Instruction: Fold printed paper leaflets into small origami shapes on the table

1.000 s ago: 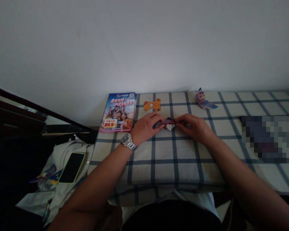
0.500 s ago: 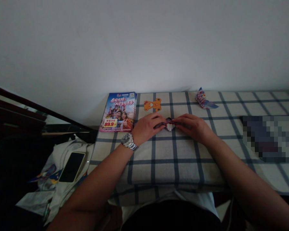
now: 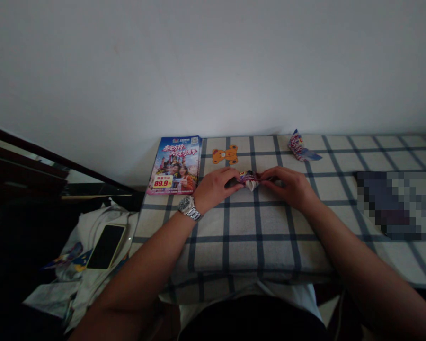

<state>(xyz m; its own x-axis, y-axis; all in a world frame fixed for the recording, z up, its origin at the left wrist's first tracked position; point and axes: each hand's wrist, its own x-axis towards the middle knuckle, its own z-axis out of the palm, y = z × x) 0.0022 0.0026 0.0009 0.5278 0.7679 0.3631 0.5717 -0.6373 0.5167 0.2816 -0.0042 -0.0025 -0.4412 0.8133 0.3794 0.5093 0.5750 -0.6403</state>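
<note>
A small folded piece of printed paper (image 3: 249,180), purple and white, lies on the checked cloth (image 3: 255,222) between my two hands. My left hand (image 3: 216,187), with a metal watch on its wrist, pinches the paper's left end with closed fingers. At the paper's right end, my right hand (image 3: 290,186) grips it the same way. Both hands rest on the cloth.
A colourful flyer (image 3: 175,164) lies at the cloth's far left corner, an orange bear cut-out (image 3: 225,155) beside it. Another folded paper shape (image 3: 300,147) sits near the wall. A blurred-out patch lies at right. A dark phone (image 3: 106,246) lies on clutter lower left.
The folded paper has been turned slightly between my fingers, showing more white in the middle. Both hands stay in nearly the same place.
</note>
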